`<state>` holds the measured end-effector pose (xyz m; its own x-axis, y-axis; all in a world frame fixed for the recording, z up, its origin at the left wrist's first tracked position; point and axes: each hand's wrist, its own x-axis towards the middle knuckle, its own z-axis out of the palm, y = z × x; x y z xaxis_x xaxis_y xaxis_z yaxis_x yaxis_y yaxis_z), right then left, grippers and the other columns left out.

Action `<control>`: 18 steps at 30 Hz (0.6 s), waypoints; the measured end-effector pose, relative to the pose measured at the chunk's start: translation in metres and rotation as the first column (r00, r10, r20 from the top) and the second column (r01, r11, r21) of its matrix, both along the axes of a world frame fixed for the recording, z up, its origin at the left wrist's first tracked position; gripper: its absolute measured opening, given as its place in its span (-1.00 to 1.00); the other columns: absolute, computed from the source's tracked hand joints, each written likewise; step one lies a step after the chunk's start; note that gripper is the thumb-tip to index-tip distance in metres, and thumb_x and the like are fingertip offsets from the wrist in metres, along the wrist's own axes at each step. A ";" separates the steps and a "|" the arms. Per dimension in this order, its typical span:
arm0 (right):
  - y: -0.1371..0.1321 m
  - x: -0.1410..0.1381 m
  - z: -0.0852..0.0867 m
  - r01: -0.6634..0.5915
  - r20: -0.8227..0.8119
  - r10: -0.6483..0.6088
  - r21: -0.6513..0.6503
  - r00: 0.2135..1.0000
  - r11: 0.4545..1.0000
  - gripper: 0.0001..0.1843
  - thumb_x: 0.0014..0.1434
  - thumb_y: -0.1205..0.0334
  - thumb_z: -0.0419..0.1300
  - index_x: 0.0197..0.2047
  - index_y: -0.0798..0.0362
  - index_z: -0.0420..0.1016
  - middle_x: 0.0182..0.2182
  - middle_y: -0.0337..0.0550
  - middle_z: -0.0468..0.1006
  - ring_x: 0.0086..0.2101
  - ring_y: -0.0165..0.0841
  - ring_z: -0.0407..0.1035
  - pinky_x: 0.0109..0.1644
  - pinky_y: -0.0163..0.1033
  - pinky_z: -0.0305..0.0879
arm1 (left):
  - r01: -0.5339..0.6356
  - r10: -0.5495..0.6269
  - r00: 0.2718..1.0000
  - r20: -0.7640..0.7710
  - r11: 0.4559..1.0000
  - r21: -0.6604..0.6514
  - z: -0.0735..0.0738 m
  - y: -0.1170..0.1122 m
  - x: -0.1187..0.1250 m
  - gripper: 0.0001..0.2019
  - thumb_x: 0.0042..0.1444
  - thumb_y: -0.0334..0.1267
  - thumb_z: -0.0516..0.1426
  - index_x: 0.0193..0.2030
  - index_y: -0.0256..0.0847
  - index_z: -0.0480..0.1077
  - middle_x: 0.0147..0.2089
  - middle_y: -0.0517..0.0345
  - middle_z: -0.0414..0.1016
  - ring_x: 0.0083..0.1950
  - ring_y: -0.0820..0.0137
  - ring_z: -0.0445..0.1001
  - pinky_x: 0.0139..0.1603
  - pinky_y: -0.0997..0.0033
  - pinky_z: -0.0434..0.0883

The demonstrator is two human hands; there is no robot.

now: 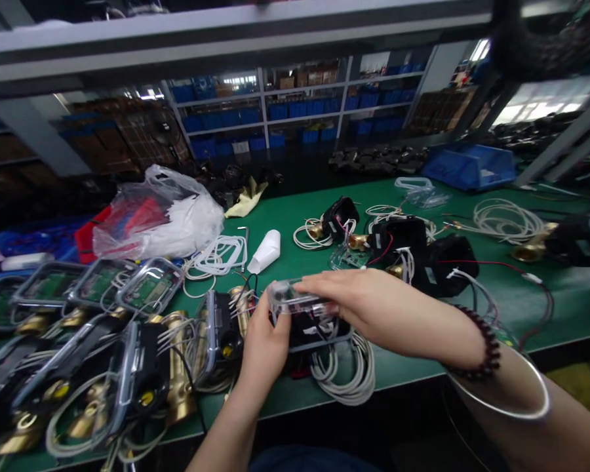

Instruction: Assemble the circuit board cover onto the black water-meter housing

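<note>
My left hand (265, 337) is closed around the left end of a clear plastic cover (288, 295), its thumb on the near side. Across the cover's top lie the fingers of my right hand (368, 298), stretched out nearly flat; its thumb is hidden. Below the cover is a black housing (309, 328) with wires inside, partly blocked by my hands. A coil of grey cable (351, 373) hangs by it at the table's front edge. Just left of my left hand stands another black housing with a clear cover (221, 334), beside a brass pipe fitting (243, 308).
Several covered units with green circuit boards (150, 285) crowd the left. Black housings (398, 236) with cables stand at right on the green table (295, 223). Behind are a plastic bag (196, 216), a rolled white paper (266, 250) and a blue bin (472, 165). A shelf beam (255, 29) crosses overhead.
</note>
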<state>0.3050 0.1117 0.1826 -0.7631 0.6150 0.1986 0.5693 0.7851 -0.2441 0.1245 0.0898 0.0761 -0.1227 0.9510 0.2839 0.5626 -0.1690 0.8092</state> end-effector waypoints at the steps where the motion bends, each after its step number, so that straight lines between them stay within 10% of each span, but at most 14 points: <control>1: 0.006 -0.001 0.004 0.007 0.014 -0.007 -0.043 1.000 0.999 -0.53 0.15 0.46 0.00 0.12 -0.03 0.29 0.01 -0.21 0.41 -0.06 -0.33 0.34 0.03 -0.21 0.31 | -0.025 0.025 0.999 -0.019 1.000 0.003 0.000 -0.002 0.000 -0.66 0.12 -0.33 0.02 0.07 -0.27 0.29 0.00 -0.05 0.46 0.05 0.26 0.42 0.04 0.19 0.40; 6: 0.019 -0.005 0.011 0.042 0.068 -0.037 -0.082 0.997 0.996 -0.56 0.15 0.42 0.02 0.09 -0.03 0.32 -0.04 -0.21 0.45 -0.12 -0.28 0.39 -0.06 -0.23 0.33 | -0.122 0.234 0.954 -0.189 0.875 0.469 0.004 -0.031 0.007 -0.64 0.07 -0.45 0.06 0.04 -0.28 0.25 0.07 -0.16 0.34 0.12 0.24 0.34 0.06 0.18 0.39; 11: 0.017 -0.005 0.009 0.060 0.080 -0.054 -0.086 0.995 0.994 -0.55 0.14 0.42 0.04 0.11 -0.04 0.31 -0.05 -0.20 0.45 -0.12 -0.28 0.38 -0.03 -0.21 0.31 | 0.503 -0.123 0.826 -0.551 0.604 0.619 0.015 -0.042 0.022 -0.72 0.06 -0.51 -0.02 -0.07 -0.33 0.30 -0.15 -0.04 0.46 0.07 0.34 0.37 0.03 0.38 0.42; 18: 0.020 -0.005 0.011 0.024 0.069 -0.018 -0.090 0.997 0.996 -0.57 0.16 0.41 0.03 0.09 -0.03 0.32 -0.05 -0.19 0.45 -0.10 -0.28 0.37 -0.03 -0.23 0.30 | 0.114 0.252 0.854 -0.456 0.763 0.636 0.000 -0.025 0.018 -0.78 0.13 -0.42 0.01 -0.07 -0.33 0.26 -0.18 -0.10 0.47 -0.09 0.31 0.47 -0.12 0.34 0.47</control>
